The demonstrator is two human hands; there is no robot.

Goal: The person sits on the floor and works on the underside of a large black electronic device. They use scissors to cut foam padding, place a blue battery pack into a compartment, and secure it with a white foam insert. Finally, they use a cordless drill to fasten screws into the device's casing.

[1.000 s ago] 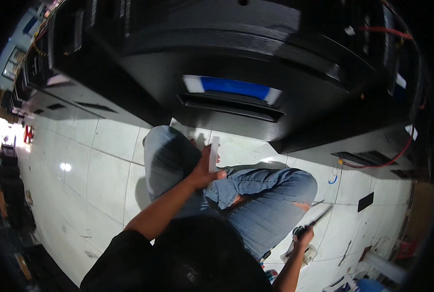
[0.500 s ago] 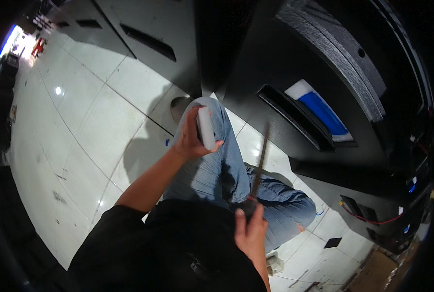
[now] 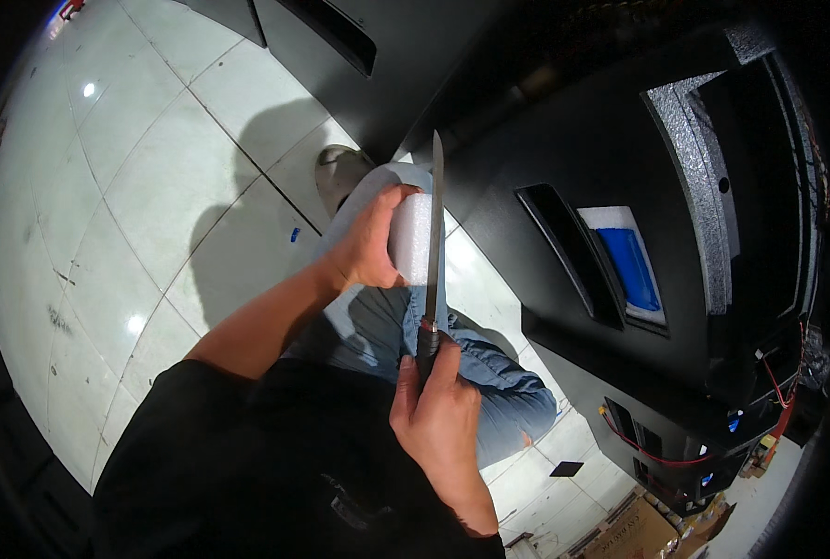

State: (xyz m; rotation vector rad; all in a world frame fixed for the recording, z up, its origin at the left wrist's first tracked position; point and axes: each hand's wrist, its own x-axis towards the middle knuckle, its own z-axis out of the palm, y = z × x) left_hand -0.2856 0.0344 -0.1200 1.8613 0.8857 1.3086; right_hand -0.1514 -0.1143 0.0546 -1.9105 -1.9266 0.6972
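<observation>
A white foam block (image 3: 416, 238) is gripped in my left hand (image 3: 376, 237), above my bent knee, its fingers and thumb curled round the block's left side. My right hand (image 3: 440, 402) is closed on the black handle of a long knife (image 3: 436, 200). The narrow blade points away from me and stands alongside the block's right side. Whether the blade touches the foam I cannot tell.
On my right a black cabinet panel (image 3: 489, 242) has a slot with white foam and a blue piece (image 3: 630, 265) in it. Red wires (image 3: 662, 458) hang lower right, by a cardboard box (image 3: 631, 536). A small black square (image 3: 567, 470) lies on the tiled floor.
The knife has come up and left, from apart to right beside the foam block. My left hand has turned the block so its broader white face shows. The view has shifted.
</observation>
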